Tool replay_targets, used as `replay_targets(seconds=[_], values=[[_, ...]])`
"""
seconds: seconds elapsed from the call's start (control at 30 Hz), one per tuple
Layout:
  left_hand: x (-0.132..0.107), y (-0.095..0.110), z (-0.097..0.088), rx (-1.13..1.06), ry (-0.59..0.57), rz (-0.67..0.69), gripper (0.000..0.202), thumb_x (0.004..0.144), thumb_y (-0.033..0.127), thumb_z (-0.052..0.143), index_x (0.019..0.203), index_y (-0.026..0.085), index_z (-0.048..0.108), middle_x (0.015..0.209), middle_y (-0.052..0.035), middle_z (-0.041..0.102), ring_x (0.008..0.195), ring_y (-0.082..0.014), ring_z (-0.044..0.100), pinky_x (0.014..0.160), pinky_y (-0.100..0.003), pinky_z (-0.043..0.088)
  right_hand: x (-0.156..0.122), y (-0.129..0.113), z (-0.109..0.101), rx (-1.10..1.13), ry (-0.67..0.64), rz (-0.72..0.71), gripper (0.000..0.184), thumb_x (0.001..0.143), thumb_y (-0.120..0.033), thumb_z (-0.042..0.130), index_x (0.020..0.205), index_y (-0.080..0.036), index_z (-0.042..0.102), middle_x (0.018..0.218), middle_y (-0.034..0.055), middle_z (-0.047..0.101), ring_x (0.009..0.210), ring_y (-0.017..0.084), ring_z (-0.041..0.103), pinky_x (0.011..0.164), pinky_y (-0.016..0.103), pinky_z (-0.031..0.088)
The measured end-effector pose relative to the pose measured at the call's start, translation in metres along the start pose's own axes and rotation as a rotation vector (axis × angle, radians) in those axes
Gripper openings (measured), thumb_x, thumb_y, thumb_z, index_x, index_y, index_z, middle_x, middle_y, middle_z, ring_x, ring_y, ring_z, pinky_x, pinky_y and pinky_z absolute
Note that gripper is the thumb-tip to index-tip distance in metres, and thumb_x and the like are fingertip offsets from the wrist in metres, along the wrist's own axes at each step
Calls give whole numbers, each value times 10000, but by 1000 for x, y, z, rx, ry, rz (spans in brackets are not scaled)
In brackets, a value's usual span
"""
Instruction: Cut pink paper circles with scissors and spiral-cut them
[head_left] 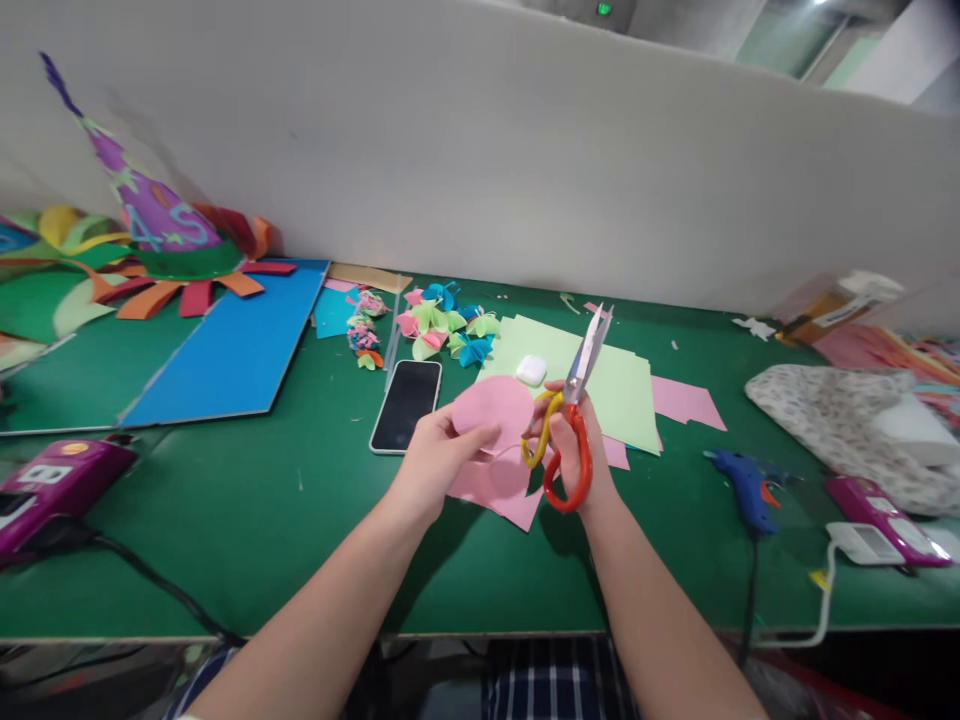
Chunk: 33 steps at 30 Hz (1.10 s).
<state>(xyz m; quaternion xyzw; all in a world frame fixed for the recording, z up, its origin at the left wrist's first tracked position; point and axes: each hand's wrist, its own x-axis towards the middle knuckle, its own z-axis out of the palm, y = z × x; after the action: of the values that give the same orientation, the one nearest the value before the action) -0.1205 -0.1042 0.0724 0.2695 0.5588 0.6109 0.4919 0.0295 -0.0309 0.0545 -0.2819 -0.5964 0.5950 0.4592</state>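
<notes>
Between thumb and fingers, my left hand [439,455] pinches a round pink paper disc [495,402]. My right hand [581,445] is closed on a pair of scissors [581,375] with one yellow and one red handle loop; the blades point up and away, slightly parted. Below the hands lie pink paper scraps [517,500] with cut edges. Pale green paper sheets [619,385] are stacked just beyond, with a small white case [532,370] on top. A smartphone [406,405] with a dark screen rests to the left of my left hand.
Folded paper flowers [442,325] cluster behind the phone. A blue board [240,350] and a purple cone hat [165,215] stand left. At right are a blue glue gun [745,490], a magenta power strip [889,520] and a patterned cloth [825,400]. A white wall [465,150] bounds the green table.
</notes>
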Motion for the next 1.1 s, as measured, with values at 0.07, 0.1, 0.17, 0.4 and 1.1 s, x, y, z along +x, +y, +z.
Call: replay_targets(seconds=[0.07, 0.1, 0.17, 0.4, 1.1], values=[[-1, 5, -5, -86, 51, 61, 303, 615, 268, 891, 852, 137, 754, 748, -16, 730, 644, -114, 631, 581, -212, 545, -4, 2, 2, 11, -48, -22, 559, 827, -702, 657, 1187, -309, 487, 943, 0, 571, 730, 150, 564, 679, 316, 544], [-2, 9, -8, -124, 65, 88, 318, 603, 257, 901, 861, 140, 757, 759, -16, 736, 647, -115, 636, 570, -207, 544, -6, 2, 3, -2, -78, -35, 627, 800, -745, 656, 1217, -307, 492, 960, 12, 578, 734, 158, 560, 682, 324, 546], [-6, 16, -11, -174, 87, 131, 333, 599, 253, 912, 876, 149, 760, 782, -16, 744, 657, -118, 647, 553, -198, 546, -10, 2, 4, -58, -137, -49, 770, 738, -815, 655, 1290, -304, 491, 1015, 39, 588, 757, 175, 565, 707, 346, 554], [-24, 29, -10, -139, 184, 288, 370, 676, 298, 894, 997, 180, 750, 892, -22, 753, 747, -145, 692, 580, -208, 592, -25, 18, 9, -132, -213, 57, 1097, 481, -975, 601, 1354, -315, 537, 1083, 70, 601, 763, 207, 571, 670, 357, 546], [-30, 23, 5, -2, 241, 379, 323, 731, 269, 817, 1035, 209, 724, 918, -16, 729, 791, -191, 703, 619, -261, 604, -43, -10, 34, -199, -145, 107, 984, 487, -1013, 511, 1104, -247, 540, 902, 22, 582, 680, 175, 567, 564, 307, 482]])
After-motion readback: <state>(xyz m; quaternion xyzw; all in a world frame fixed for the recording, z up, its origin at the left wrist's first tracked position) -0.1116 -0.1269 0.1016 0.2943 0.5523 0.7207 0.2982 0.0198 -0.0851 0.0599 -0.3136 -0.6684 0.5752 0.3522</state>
